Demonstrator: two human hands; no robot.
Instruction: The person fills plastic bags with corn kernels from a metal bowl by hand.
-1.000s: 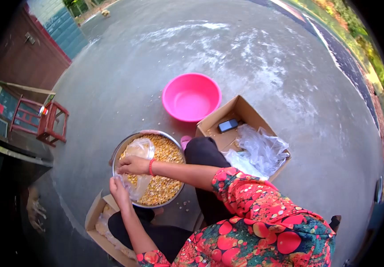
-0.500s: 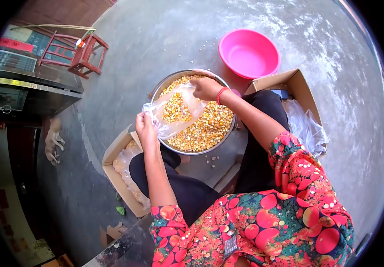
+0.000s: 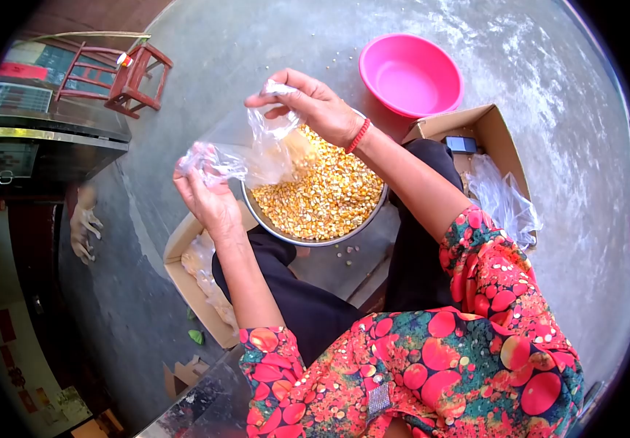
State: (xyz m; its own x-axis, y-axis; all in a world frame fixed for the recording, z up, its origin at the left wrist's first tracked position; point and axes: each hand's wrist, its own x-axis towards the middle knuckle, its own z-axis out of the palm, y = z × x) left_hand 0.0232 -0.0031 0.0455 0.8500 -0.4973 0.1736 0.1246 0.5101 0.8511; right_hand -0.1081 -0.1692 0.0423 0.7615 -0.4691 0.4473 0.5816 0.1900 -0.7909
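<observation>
A clear plastic bag (image 3: 262, 162) is stretched between my two hands over the left side of a round metal basin of yellow corn kernels (image 3: 329, 193). My left hand (image 3: 211, 197) is closed on the bunched plastic at the left. At the upper right, my right hand (image 3: 313, 106), with a red bracelet at its wrist, grips the bag's other edge between thumb and fingers. Blurred yellow shows through the bag's lower right part; whether kernels are inside or behind it, I cannot tell.
A pink basin (image 3: 411, 77) stands beyond on the concrete floor. To the right, a cardboard box (image 3: 501, 142) holds plastic bags (image 3: 504, 201) and a phone (image 3: 461, 144). Another box (image 3: 176, 252) with filled bags is at the left. A dog (image 3: 83, 226) lies farther left, below a wooden chair (image 3: 129, 84).
Both hands have lifted the bag up and to the left, away from the kernels. The clump of corn seen in the bag earlier no longer shows there clearly.
</observation>
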